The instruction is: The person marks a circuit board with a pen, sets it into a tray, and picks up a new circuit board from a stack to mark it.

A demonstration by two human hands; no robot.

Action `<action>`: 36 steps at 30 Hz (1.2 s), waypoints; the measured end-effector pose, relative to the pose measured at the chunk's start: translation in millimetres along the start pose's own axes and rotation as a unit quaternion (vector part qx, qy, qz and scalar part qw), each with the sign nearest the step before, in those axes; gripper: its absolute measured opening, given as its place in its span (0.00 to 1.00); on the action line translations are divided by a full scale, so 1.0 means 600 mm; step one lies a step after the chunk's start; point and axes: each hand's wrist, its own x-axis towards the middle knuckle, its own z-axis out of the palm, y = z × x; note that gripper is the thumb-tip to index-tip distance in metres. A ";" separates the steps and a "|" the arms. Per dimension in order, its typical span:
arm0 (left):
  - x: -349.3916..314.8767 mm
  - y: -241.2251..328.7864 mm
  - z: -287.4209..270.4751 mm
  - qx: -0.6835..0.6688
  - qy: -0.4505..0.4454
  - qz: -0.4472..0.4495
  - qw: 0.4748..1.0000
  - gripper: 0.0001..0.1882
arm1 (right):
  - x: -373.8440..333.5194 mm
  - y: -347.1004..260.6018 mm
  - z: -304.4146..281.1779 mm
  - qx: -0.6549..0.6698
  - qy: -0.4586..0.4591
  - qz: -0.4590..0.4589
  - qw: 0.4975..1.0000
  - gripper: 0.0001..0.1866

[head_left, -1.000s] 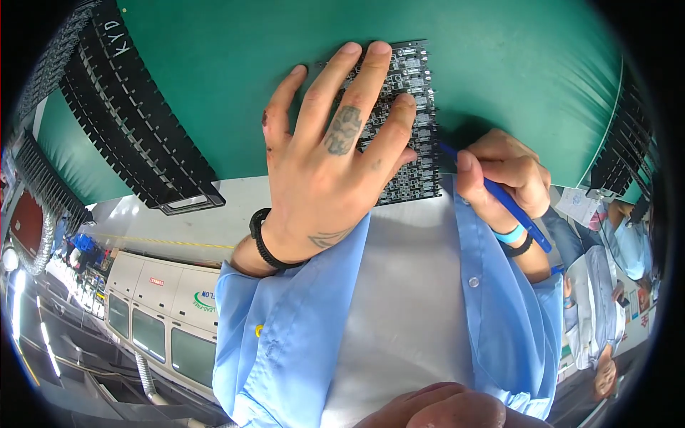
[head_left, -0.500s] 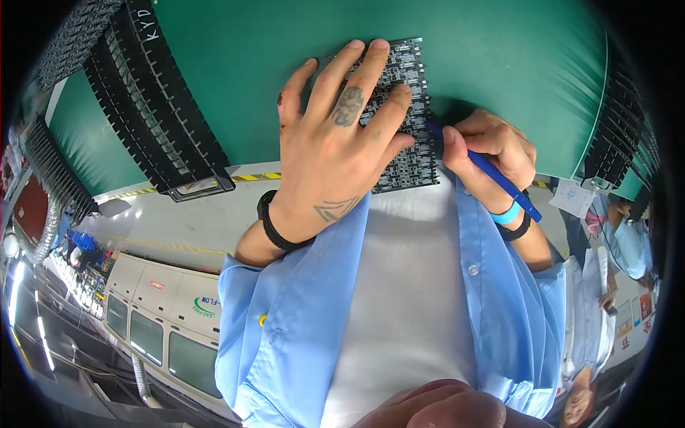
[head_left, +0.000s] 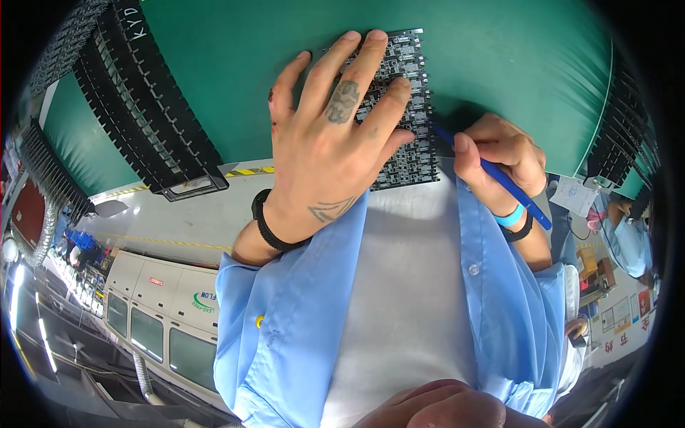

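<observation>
A dark circuit board panel (head_left: 412, 153), covered in rows of small repeated boards, lies on the green work surface (head_left: 506, 57). My left hand (head_left: 321, 146) rests over its left part with the fingers spread, hiding much of that side. Just right of the panel, my right hand (head_left: 503, 153) grips a slim blue pen-like tool (head_left: 515, 189) between thumb and fingers. The tool slants, its thin tip pointing up-left at the panel's right edge. Whether the tip touches the panel, I cannot tell.
A black slotted board rack (head_left: 135, 100) stands on the left of the green surface, with more racks behind it. Another black rack (head_left: 621, 132) is at the right edge, beside a paper slip (head_left: 573, 196). A large white machine (head_left: 160, 307) stands lower left.
My right hand and the blue tool have shifted slightly right, away from the panel. My left hand stays spread on the panel. The person at lower right has mostly gone out of sight.
</observation>
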 end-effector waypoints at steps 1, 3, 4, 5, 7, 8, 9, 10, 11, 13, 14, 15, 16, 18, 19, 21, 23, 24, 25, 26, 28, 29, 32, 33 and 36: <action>0.000 0.000 0.000 -0.001 -0.001 -0.001 1.000 0.28 | -0.002 -0.001 -0.002 0.005 -0.002 0.004 1.000 0.17; -0.001 0.000 0.000 0.002 0.000 0.000 1.000 0.28 | -0.008 -0.003 -0.003 0.001 -0.007 0.004 1.000 0.17; -0.001 0.000 -0.001 0.004 0.000 0.000 1.000 0.28 | -0.010 -0.003 -0.002 -0.003 -0.011 0.003 1.000 0.17; -0.001 0.000 0.000 0.002 -0.002 0.000 1.000 0.28 | -0.013 -0.003 -0.003 -0.009 -0.014 0.004 1.000 0.17; 0.000 -0.001 0.001 0.001 -0.001 0.003 1.000 0.28 | -0.012 -0.001 0.000 -0.012 -0.014 0.000 1.000 0.17; 0.001 -0.001 0.002 0.001 -0.001 0.004 1.000 0.28 | -0.010 0.000 0.002 -0.015 -0.014 -0.006 1.000 0.17; 0.001 0.000 0.002 -0.001 -0.002 0.004 1.000 0.28 | -0.009 0.001 0.002 -0.017 -0.014 -0.012 1.000 0.17; 0.001 0.000 0.002 0.000 -0.003 0.003 1.000 0.28 | -0.009 0.003 0.003 -0.016 -0.014 -0.012 1.000 0.17; 0.000 0.000 0.001 0.002 -0.003 0.001 1.000 0.28 | -0.009 0.005 0.004 -0.016 -0.018 -0.015 1.000 0.17; -0.001 0.001 0.001 0.003 -0.004 -0.001 1.000 0.28 | -0.010 0.006 0.004 -0.019 -0.025 -0.020 0.999 0.17; -0.002 0.001 0.001 0.002 -0.003 -0.002 1.000 0.28 | -0.010 0.005 0.005 -0.019 -0.026 -0.020 0.999 0.17; -0.001 0.001 0.001 0.002 -0.004 -0.001 1.000 0.28 | -0.010 0.005 0.005 -0.020 -0.027 -0.020 0.999 0.17; -0.001 0.001 0.001 0.002 -0.004 0.000 1.000 0.28 | -0.010 0.005 0.006 -0.021 -0.028 -0.020 0.999 0.17; -0.001 0.000 0.003 -0.001 -0.004 0.000 1.000 0.28 | -0.011 0.006 0.005 -0.023 -0.029 -0.019 0.999 0.17; -0.001 0.000 0.004 -0.003 -0.004 0.001 1.000 0.28 | -0.012 0.006 0.004 -0.025 -0.029 -0.019 0.999 0.17; -0.001 0.000 0.003 -0.005 -0.003 0.001 1.000 0.28 | -0.012 0.005 0.003 -0.028 -0.031 -0.021 0.999 0.16; 0.000 -0.001 0.002 -0.004 -0.004 0.000 1.000 0.27 | -0.013 0.002 -0.002 -0.020 -0.028 -0.017 0.999 0.16; 0.000 -0.001 0.002 -0.003 -0.004 -0.001 1.000 0.27 | -0.013 0.000 -0.006 -0.012 -0.025 -0.014 1.000 0.16; -0.002 -0.001 0.002 -0.003 -0.005 -0.001 1.000 0.27 | -0.016 0.000 -0.009 -0.002 -0.022 -0.011 1.000 0.15; -0.004 -0.002 0.001 0.002 -0.010 0.007 1.000 0.30 | -0.020 0.000 -0.012 -0.001 -0.022 -0.011 1.000 0.15; -0.008 -0.006 0.000 0.012 -0.022 0.022 0.999 0.38 | -0.027 0.002 -0.018 0.022 -0.012 -0.016 1.000 0.15; -0.011 -0.014 0.007 0.016 -0.022 0.021 0.999 0.38 | -0.030 0.004 -0.019 0.035 -0.007 -0.019 0.999 0.14; -0.014 -0.051 0.049 -0.118 0.135 0.212 0.961 0.54 | -0.033 0.003 -0.020 0.037 0.017 -0.001 0.999 0.14; -0.015 -0.046 0.047 -0.119 0.135 0.214 0.960 0.54 | -0.035 0.003 -0.021 0.040 0.030 0.009 0.999 0.14; -0.017 -0.005 0.013 -0.045 -0.006 0.142 0.989 0.58 | -0.035 0.004 -0.020 0.042 0.032 0.012 0.999 0.14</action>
